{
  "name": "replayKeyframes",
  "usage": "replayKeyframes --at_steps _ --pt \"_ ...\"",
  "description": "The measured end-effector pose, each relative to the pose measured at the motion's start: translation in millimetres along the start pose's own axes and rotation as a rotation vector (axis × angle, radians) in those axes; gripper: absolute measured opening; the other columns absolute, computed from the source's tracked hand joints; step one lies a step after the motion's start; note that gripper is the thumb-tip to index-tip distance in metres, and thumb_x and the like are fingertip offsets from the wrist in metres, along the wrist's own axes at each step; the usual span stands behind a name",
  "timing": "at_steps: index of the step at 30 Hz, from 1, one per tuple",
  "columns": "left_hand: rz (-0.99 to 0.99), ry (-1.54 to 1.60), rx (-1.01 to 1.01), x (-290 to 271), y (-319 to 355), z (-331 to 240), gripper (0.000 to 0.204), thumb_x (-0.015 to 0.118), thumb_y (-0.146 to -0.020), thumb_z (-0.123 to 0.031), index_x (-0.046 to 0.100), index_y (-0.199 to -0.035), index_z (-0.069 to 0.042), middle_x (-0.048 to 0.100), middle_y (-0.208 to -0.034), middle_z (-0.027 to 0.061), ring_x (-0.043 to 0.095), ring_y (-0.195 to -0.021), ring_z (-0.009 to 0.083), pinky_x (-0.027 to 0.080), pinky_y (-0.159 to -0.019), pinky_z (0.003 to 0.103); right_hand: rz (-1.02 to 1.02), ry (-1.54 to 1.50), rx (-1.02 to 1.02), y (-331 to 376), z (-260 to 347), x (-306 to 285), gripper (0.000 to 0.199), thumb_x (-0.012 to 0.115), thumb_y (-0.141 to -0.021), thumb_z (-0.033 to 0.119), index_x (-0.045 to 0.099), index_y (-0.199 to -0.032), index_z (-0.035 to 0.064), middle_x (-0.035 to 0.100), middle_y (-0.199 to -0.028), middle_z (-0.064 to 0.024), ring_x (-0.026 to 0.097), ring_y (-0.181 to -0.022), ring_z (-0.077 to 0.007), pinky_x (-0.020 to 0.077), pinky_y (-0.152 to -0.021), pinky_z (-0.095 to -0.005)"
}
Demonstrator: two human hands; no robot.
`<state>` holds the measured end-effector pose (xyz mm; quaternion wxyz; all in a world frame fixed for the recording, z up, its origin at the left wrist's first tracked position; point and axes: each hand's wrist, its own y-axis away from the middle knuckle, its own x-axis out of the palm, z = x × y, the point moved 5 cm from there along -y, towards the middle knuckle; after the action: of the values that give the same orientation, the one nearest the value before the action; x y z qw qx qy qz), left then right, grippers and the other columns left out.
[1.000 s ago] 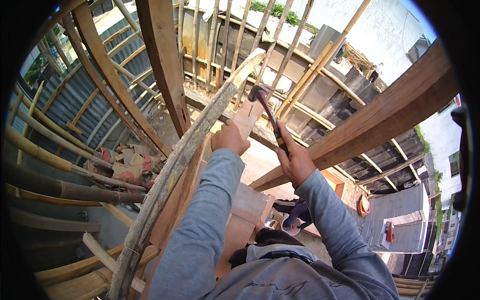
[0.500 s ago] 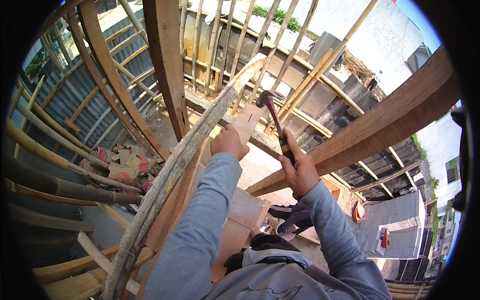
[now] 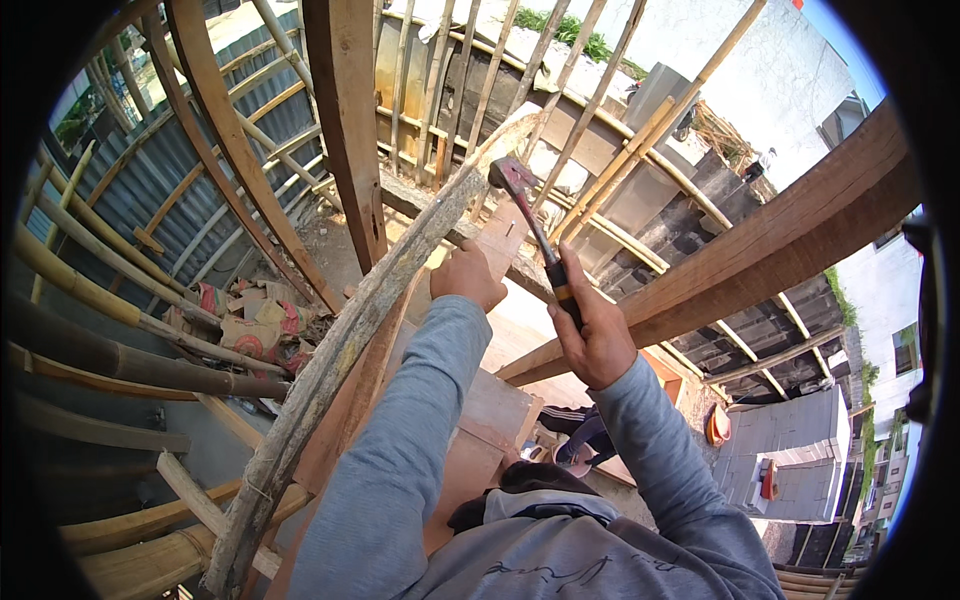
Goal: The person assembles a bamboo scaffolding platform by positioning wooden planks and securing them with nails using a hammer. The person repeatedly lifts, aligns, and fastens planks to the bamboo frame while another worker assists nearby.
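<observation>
A claw hammer (image 3: 541,238) with a dark metal head and a black-and-yellow grip is held up in my right hand (image 3: 598,340), fingers wrapped round its handle. Its head hangs over the far part of a short, flat wooden board (image 3: 497,246). From that board a nail (image 3: 511,229) sticks up, partly driven in. My left hand (image 3: 468,276) is closed on the near end of the board, close to the nail; its fingertips are partly hidden. Just left of it, a long, rough, weathered timber beam (image 3: 365,300) slants across the view.
A thick wooden beam (image 3: 740,255) runs along my right, and an upright post (image 3: 345,130) stands ahead left. Bamboo poles (image 3: 150,325) cross at the left. Below me a person bends over a bucket (image 3: 574,458). Stacked grey blocks (image 3: 790,450) stand at lower right.
The hammer head has swung left, tipping over toward the board. My left hand keeps its place on the board, and the whole view has shifted slightly.
</observation>
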<state>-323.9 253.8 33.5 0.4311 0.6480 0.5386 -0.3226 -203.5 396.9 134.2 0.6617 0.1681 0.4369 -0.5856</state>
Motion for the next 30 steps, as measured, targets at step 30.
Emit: replayKeyframes --at_steps 30 --pt "0.017 0.012 0.003 5.2 -3.5 2.7 0.069 0.074 -0.069 -0.031 0.049 -0.123 0.004 0.063 -0.118 0.0195 0.065 -0.107 0.0295 0.054 -0.089 0.037 -0.254 -0.207 0.088 -10.9 -1.1 -30.7 0.069 0.054 -0.094 0.005 0.022 -0.154 0.0108 0.064 -0.097 -0.0188 0.063 -0.078 -0.024 0.0502 -0.072 -0.0326"
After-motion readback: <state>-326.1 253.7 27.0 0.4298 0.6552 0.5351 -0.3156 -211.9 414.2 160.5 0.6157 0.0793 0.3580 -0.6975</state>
